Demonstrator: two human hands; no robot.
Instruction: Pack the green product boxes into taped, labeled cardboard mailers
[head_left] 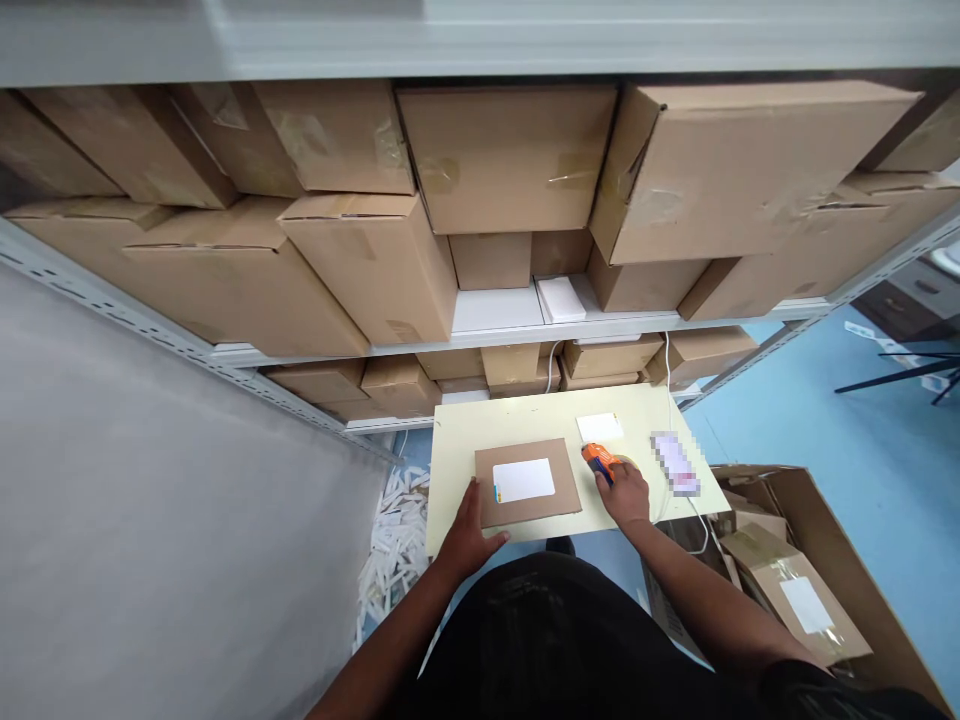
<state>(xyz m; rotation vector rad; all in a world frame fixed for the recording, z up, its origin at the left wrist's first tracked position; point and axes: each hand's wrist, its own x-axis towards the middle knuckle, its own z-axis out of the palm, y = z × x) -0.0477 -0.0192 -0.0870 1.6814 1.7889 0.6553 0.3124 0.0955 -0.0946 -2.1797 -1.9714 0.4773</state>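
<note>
Carton [529, 509] on table [457, 430], shelving [487, 310] behind

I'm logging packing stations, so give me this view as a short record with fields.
Left hand: at the left edge of the flat cardboard box
Right hand: on the orange tool
Box top: white label
Also on table: white sheet, pixelated device
Shelves: cardboard cartons
Right side: open carton holding smaller boxes

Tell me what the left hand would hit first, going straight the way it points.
Most likely the flat cardboard package, since the left hand sits at its left edge; whether they touch is hard to tell.
</note>
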